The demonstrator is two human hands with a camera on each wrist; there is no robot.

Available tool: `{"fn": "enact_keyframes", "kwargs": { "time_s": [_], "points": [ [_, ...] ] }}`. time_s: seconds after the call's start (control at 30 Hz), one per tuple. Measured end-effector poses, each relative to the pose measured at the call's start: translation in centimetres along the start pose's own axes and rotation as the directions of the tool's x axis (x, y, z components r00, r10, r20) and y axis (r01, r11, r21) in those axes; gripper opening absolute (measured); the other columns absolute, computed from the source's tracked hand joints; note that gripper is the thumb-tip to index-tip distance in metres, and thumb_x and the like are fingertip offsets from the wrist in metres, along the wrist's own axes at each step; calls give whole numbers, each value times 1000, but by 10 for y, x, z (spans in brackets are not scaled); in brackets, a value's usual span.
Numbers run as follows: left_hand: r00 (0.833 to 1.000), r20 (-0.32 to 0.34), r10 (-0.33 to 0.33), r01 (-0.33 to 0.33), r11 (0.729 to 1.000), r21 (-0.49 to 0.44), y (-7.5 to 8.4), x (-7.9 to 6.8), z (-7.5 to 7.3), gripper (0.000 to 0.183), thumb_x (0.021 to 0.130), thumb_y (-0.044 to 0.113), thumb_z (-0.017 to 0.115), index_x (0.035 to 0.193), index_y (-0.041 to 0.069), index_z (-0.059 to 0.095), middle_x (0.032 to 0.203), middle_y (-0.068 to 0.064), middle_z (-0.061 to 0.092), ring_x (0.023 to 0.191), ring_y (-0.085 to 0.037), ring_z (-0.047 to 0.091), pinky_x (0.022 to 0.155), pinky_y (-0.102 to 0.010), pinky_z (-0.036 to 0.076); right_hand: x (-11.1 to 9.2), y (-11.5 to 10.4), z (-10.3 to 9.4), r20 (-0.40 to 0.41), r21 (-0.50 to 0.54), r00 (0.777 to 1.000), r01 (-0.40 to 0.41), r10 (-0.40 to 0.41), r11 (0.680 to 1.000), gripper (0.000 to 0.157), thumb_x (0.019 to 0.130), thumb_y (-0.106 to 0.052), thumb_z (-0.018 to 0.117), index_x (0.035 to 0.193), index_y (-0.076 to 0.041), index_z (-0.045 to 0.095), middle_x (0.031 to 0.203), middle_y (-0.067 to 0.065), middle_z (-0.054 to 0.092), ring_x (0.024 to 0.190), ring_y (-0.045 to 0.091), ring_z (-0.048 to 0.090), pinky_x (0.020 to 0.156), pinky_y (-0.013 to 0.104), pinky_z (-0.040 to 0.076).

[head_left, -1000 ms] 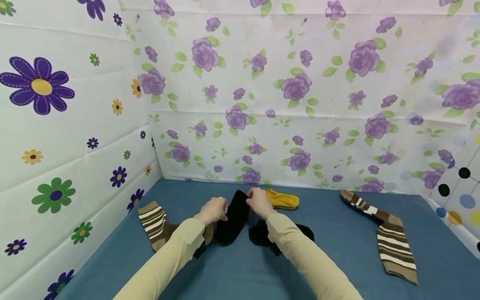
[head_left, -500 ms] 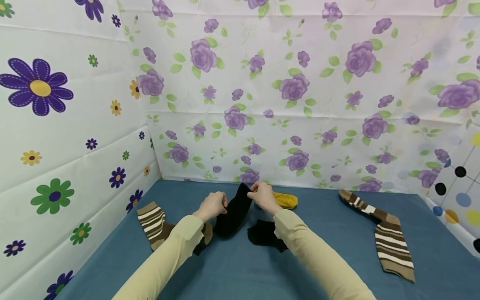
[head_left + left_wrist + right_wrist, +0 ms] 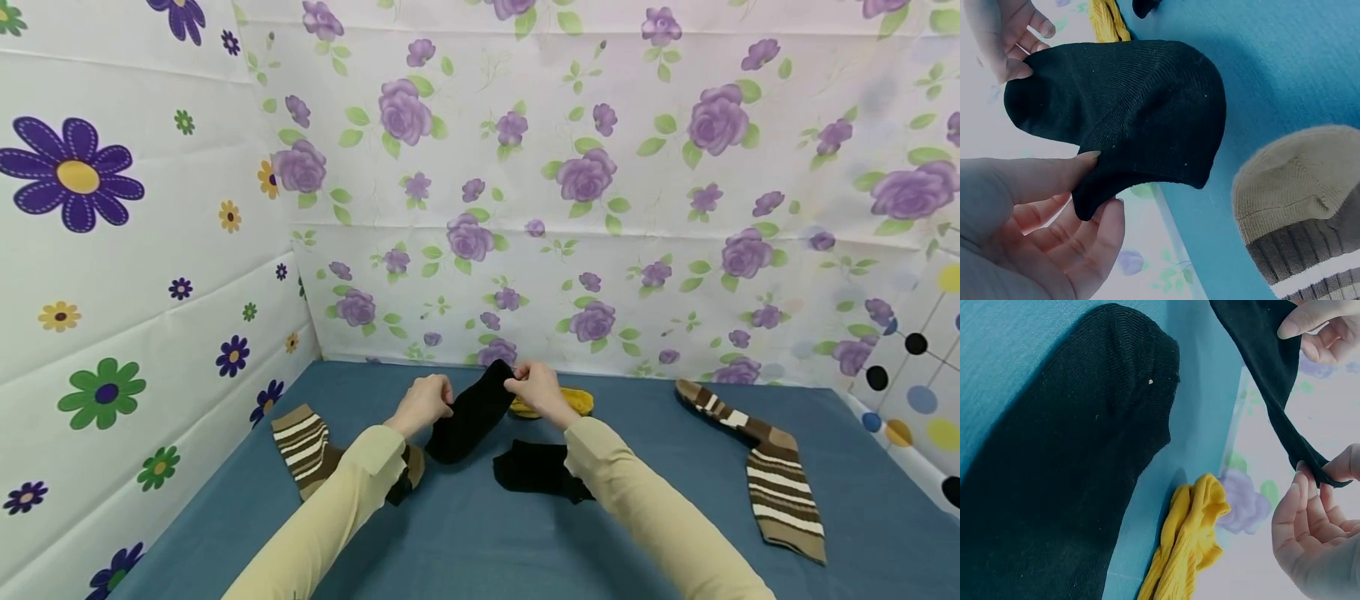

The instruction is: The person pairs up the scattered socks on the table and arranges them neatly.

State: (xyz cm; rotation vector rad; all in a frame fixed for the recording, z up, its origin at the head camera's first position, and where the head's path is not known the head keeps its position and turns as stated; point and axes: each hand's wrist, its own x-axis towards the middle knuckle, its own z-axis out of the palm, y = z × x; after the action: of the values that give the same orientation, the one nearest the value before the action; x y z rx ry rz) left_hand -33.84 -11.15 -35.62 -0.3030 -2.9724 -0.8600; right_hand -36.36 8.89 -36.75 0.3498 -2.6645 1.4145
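Observation:
A short black sock [image 3: 471,417] is held above the table between both hands. My left hand [image 3: 422,406] pinches its cuff edge between thumb and fingers, as the left wrist view shows with the left hand [image 3: 1054,231] at the opening. At the toe end, my right hand [image 3: 538,390] pinches the fabric; the right wrist view has the right hand [image 3: 1319,525] gripping that tip. A second black sock [image 3: 528,468] lies on the table below the right forearm, partly covered by the sleeve. Behind the right hand is a yellow sock [image 3: 577,401].
One brown striped sock [image 3: 300,442] lies at the left, partly hidden by the left sleeve. Another striped sock [image 3: 787,483] stretches across the right side of the blue table [image 3: 675,517]. A flowered sheet [image 3: 480,167] hangs along the back.
The held black sock has risen slightly and tilted to the right. My right hand has moved right and a little up, away from the left hand, stretching the sock between them.

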Motion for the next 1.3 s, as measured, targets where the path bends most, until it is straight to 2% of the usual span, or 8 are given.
{"fn": "enact_keyframes", "kwargs": {
  "time_s": [0.17,0.27,0.4,0.63,0.83,0.97,1.2,1.3],
  "points": [
    [1000,-14,17,-18,999,-29,-2,3,0,16,77,-5,67,77,4,54,73,-5,48,61,-19,48,54,-32,39,-1,3,-6,4,23,1000,-31,30,999,9,83,-7,58,85,0,52,73,10,54,56,17,51,52,28,41],
    [999,-24,38,-39,998,-42,-1,4,0,16,77,-6,67,78,4,54,72,-5,49,61,-19,48,55,-31,39,-3,5,-9,11,39,999,-43,43,998,10,83,-8,58,86,0,52,76,11,56,65,28,57,53,29,42],
    [998,-33,59,-60,998,-36,1,4,-1,16,77,-7,67,78,2,54,71,-5,48,61,-20,47,56,-31,38,-6,8,-12,28,55,998,-61,59,997,10,84,-9,57,86,0,52,80,11,56,77,36,58,53,31,43],
    [995,-41,86,-88,995,-40,4,6,-1,16,78,-7,65,79,3,53,73,-5,47,65,-20,46,59,-32,38,-10,9,-18,21,87,994,-105,103,991,10,83,-9,58,84,-1,52,78,12,57,74,33,59,62,42,49],
    [994,-48,100,-102,994,-41,8,7,-1,15,79,-7,64,80,3,54,74,-4,49,66,-19,47,60,-33,39,-14,13,-22,25,135,989,-149,147,980,11,82,-7,58,87,0,52,77,12,56,66,25,59,58,35,50],
    [992,-55,109,-112,993,-48,12,7,-1,13,79,-7,64,80,3,55,73,-4,50,66,-20,47,60,-33,40,-17,18,-26,34,157,990,-142,138,977,9,82,-5,56,87,1,52,76,13,56,67,26,58,55,30,50],
    [988,-71,137,-141,988,-61,19,6,-1,14,78,-7,65,81,2,55,73,-4,50,67,-20,47,62,-33,40,-22,21,-31,30,156,990,-138,135,978,8,81,-5,56,86,0,55,73,11,58,64,23,59,56,30,50],
    [986,-72,151,-155,986,-60,20,7,0,14,78,-6,66,80,2,55,74,-3,50,68,-19,48,63,-33,41,-25,23,-34,39,171,990,-139,134,975,8,82,-4,55,87,1,54,73,11,58,66,26,59,57,31,50]
  ]
}}
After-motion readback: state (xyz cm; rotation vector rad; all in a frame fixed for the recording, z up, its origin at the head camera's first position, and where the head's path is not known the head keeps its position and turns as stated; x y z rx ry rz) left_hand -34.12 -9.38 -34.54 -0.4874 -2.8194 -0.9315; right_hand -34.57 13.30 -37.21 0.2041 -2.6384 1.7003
